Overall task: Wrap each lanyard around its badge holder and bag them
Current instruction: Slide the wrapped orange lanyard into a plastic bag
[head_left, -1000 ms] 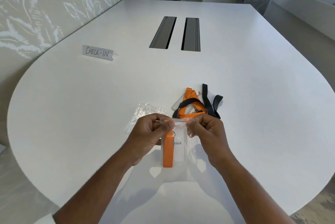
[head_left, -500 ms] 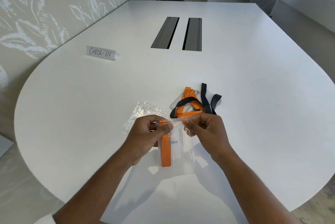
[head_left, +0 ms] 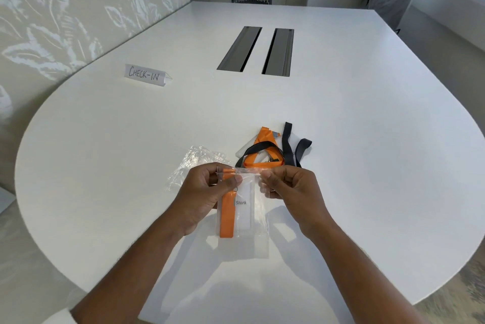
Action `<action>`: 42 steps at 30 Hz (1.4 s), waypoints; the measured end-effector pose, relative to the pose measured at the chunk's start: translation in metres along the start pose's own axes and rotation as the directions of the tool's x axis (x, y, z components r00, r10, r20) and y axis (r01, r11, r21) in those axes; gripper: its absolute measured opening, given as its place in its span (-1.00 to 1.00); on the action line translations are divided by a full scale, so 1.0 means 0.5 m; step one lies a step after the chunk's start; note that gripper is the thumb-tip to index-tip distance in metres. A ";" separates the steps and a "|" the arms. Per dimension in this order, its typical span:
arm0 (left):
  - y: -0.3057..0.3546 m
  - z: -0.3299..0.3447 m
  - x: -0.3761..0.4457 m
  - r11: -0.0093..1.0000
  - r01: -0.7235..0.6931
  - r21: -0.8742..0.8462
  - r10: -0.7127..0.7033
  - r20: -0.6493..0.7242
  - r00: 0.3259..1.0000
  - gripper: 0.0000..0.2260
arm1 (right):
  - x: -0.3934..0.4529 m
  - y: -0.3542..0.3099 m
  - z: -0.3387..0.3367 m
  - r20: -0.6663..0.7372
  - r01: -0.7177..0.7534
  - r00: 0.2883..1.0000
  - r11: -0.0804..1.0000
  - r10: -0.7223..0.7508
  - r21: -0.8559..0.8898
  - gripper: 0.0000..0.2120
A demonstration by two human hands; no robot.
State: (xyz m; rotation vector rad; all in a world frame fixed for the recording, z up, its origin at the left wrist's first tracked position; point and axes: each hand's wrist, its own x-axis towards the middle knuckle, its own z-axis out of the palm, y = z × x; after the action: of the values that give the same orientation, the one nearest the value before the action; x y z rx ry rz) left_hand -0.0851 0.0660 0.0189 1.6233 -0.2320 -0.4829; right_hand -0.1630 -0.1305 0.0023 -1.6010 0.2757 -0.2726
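Hands [head_left: 244, 187] still pinching bag [head_left: 258, 224] top; right fingers slid rightward.

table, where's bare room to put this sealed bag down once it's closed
Bare table lies right of the loose lanyards, out to the rounded edge. Another bare patch lies between the check-in sign and the empty bags. It is crowded just beyond both hands, the left hand and right hand, which pinch the bag top.
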 end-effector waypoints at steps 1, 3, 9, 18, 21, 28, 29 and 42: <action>0.001 0.003 0.002 1.000 -0.001 -0.006 0.001 -0.012 1.000 -0.86 | 0.000 0.000 -0.002 0.039 -0.030 0.999 0.999 0.030 0.010 -0.68; 0.002 0.007 0.006 1.000 0.005 -0.027 -0.006 -0.033 0.999 -0.89 | -0.003 0.004 -0.004 0.140 -0.088 0.987 0.996 0.085 0.016 -0.65; 0.001 0.005 0.001 0.993 0.005 -0.116 -0.015 -0.080 0.997 -0.67 | -0.002 0.017 0.015 0.193 -0.121 0.975 0.990 0.106 0.070 -0.88; -0.032 -0.064 -0.010 0.989 0.085 -0.119 -0.085 0.012 0.996 -0.75 | 0.030 0.010 0.077 0.142 -0.169 0.979 0.972 0.146 0.167 -0.77; -0.033 -0.119 0.007 0.995 0.068 -0.076 -0.070 -0.034 0.997 -0.80 | 0.047 0.009 0.124 0.108 -0.187 0.979 0.969 0.171 0.162 -0.80; -0.053 -0.276 0.043 0.994 0.032 0.108 -0.015 -0.156 0.988 -0.73 | 0.085 0.005 0.282 0.006 -0.183 0.983 0.980 0.183 0.080 -0.77; -0.056 -0.299 0.050 0.987 0.018 0.158 0.012 -0.183 0.983 -0.73 | 0.092 0.006 0.309 -0.019 -0.174 0.984 0.983 0.176 0.054 -0.74; -0.072 -0.477 0.123 0.772 -0.019 0.636 0.218 -0.236 0.947 -0.56 | 0.169 0.023 0.530 -0.184 -0.131 0.982 0.859 0.043 -0.496 -0.77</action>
State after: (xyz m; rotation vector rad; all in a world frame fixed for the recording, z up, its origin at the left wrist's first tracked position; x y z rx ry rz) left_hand 0.0695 0.2578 -0.0159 2.2981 -0.2862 -0.0373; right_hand 0.0065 0.0888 -0.0213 -2.0843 0.5874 -0.2785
